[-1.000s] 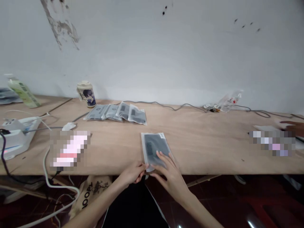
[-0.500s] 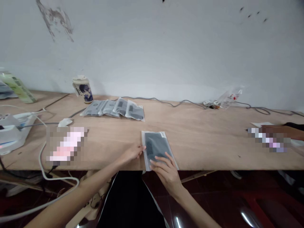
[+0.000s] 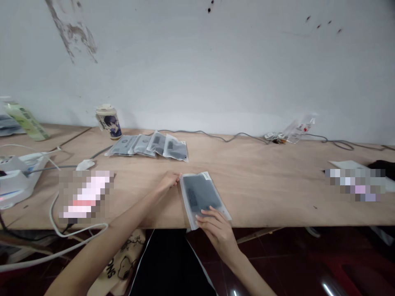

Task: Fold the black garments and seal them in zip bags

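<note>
A frosted plastic zip bag (image 3: 202, 193) with a dark, flat item inside lies slightly turned at the table's near edge. It has a white label at its far right corner and fine print on its left side. My left hand (image 3: 170, 179) pinches the bag's far left corner between thumb and finger. On the bag's near part rests my right hand (image 3: 217, 230), its fingers stretched out and lying flat. Beyond my left hand, several similar bags with dark contents (image 3: 152, 146) overlap in a row.
Behind the row stands a lidded paper cup (image 3: 109, 122). A green-labelled bottle (image 3: 26, 121) leans at the far left. White power strips (image 3: 23, 179) and cables lie left, near a pixelated phone-like object (image 3: 88, 195). Another pixelated object (image 3: 354, 185) lies right. Crumpled clear plastic (image 3: 299, 129) sits by the wall.
My left hand has slid from the bag's left edge to its far left corner, and the bag has turned slightly. Another person's hand has left the pixelated object at the right.
</note>
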